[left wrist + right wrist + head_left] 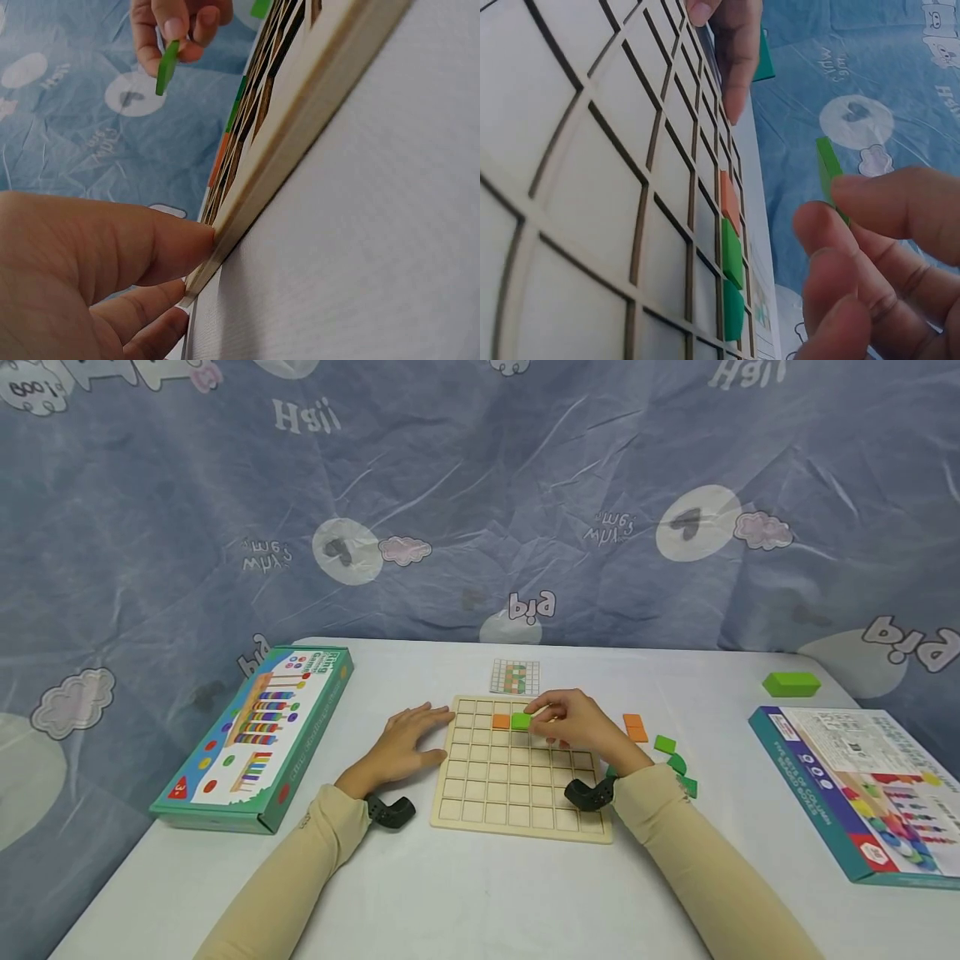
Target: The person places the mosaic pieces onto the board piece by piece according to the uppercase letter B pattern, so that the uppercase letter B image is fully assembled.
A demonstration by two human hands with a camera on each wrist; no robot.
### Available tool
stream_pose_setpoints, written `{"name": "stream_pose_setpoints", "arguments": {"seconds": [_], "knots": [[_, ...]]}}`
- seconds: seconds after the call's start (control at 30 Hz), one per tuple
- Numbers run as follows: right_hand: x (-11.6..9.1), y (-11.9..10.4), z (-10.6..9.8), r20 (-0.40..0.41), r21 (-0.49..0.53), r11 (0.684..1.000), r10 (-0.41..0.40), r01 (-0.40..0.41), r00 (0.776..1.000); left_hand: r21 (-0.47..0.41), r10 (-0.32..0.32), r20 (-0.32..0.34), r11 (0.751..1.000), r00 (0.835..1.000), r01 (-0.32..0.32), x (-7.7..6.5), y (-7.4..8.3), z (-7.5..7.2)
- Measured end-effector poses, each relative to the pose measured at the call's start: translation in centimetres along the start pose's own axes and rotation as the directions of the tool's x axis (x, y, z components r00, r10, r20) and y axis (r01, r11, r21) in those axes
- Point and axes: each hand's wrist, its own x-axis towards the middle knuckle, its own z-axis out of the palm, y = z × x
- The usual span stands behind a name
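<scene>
My right hand (573, 722) pinches a thin light green tile (826, 169) between thumb and fingers, above the far part of the wooden grid board (498, 814). The left hand (408, 743) lies at the board's left side, its thumb and fingertips touching the edge and its fingers loosely extended. In the right wrist view, an orange tile (730, 202), a light green tile (732, 255) and a dark green rounded tile (733, 310) sit in a row in the board's cells. From the head view, the right hand hides part of that row.
Behind the board lies a small pattern card (515, 677). Loose orange tiles (634, 727) and several green pieces (677, 764) lie right of it, partly behind the right forearm. Boxes flank the table: a green one (270, 735) left, another (862, 793) right, near a green block (791, 684).
</scene>
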Motion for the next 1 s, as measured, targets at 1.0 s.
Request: {"name": "stream_pose_setpoints", "arguments": {"seconds": [1.0], "knots": [[2.2, 0.2, 3.2, 0.012, -0.061, 0.994, 0.095, -0.094, 0.995, -0.009, -0.014, 0.002, 1.0, 1.0, 0.014, 0.0, -0.2, 0.1]]}}
